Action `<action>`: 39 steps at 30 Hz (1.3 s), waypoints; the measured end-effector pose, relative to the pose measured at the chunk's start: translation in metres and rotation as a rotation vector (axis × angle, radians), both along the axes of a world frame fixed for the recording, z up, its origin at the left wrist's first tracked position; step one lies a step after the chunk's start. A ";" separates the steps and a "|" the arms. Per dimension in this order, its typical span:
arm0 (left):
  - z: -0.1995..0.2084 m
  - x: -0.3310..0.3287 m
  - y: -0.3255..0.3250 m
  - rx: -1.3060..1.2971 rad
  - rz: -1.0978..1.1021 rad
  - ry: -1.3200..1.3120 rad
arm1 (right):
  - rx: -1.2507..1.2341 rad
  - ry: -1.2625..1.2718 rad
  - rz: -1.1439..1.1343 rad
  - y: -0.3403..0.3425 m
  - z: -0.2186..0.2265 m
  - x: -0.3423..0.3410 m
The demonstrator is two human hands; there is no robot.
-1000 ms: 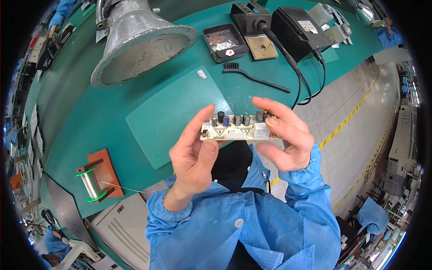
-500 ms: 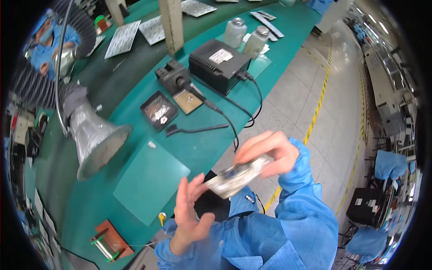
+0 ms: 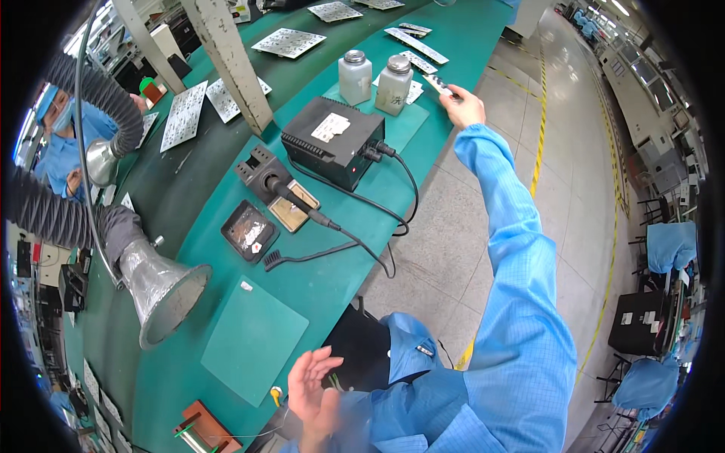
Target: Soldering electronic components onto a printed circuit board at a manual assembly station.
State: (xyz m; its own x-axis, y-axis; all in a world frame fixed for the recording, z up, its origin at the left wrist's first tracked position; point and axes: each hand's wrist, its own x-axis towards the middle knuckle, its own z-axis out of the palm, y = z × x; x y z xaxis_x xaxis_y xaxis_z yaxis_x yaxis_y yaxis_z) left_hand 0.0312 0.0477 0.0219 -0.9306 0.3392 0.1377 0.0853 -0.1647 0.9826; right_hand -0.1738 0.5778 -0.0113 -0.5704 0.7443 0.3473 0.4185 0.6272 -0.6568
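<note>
My right hand (image 3: 462,107) is stretched out to the far edge of the green bench, its fingers closed on a small pale circuit board (image 3: 436,84) with dark spots. The board is tilted near more pale strips (image 3: 417,45) and just right of two frosted bottles with metal caps, a left bottle (image 3: 354,78) and a right bottle (image 3: 394,85). My left hand (image 3: 313,389) is raised in front of my body, palm turned inward, fingers spread and holding nothing. Close to it lies a flat green mat (image 3: 255,340), with a yellow clip (image 3: 276,394) at its near corner.
A black soldering station (image 3: 332,143) stands mid-bench, its corded iron (image 3: 302,202) in a holder. Nearby are a black tray (image 3: 248,231), a black brush (image 3: 310,255) and a solder spool (image 3: 198,434). A fume hood (image 3: 170,291) and a metal post (image 3: 226,64) rise on the left.
My right hand has moved from in front of my body to the far right bench edge, carrying the board. My left hand has dropped slightly and stays apart. The view has shifted.
</note>
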 end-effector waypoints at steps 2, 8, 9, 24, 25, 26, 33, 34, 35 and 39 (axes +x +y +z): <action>-0.003 0.003 -0.002 0.001 0.024 0.013 | 0.056 -0.058 0.036 -0.008 0.010 -0.019; -0.001 0.007 0.003 -0.016 0.114 -0.026 | 0.000 -0.133 0.133 0.002 0.013 -0.060; 0.000 0.007 0.003 -0.030 0.124 -0.039 | -0.040 -0.113 0.129 0.005 0.011 -0.066; -0.006 -0.002 0.009 -0.060 0.147 -0.063 | 0.104 -0.146 -0.074 0.035 -0.015 -0.094; -0.006 -0.001 0.010 -0.066 0.151 -0.072 | 0.086 -0.142 -0.096 0.038 -0.016 -0.096; -0.007 -0.002 0.010 -0.067 0.150 -0.073 | 0.085 -0.143 -0.097 0.040 -0.019 -0.097; -0.007 0.001 0.014 -0.071 0.159 -0.090 | 0.145 0.014 -0.115 0.028 -0.024 -0.093; -0.006 0.001 0.014 -0.065 0.155 -0.080 | 0.177 0.115 -0.133 0.028 -0.027 -0.093; -0.006 0.002 0.012 -0.061 0.159 -0.082 | 0.145 0.145 -0.108 0.032 -0.029 -0.090; -0.004 0.003 -0.004 -0.125 0.266 0.033 | 0.102 0.122 0.042 0.027 -0.024 -0.072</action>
